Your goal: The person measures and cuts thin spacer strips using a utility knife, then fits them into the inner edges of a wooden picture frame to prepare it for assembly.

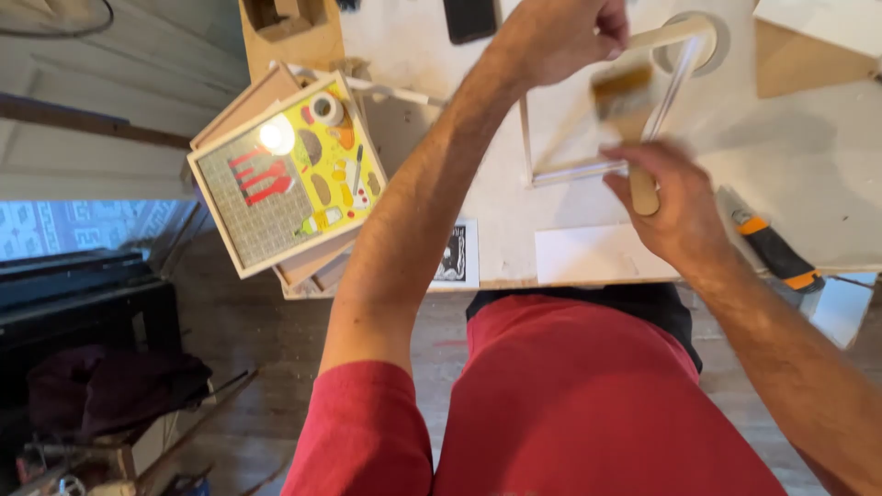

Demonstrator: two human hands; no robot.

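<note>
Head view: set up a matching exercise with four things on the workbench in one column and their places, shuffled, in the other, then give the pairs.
Things:
1. paintbrush
2. framed picture
3. utility knife
4. wooden frame

Places:
A. on a stack at the left edge of the table
B. held at its top by the left hand
C. on the table, just right of the right hand
D. gripped by its handle in the right hand

Pairs: 1-D, 2-A, 3-C, 4-B
</note>
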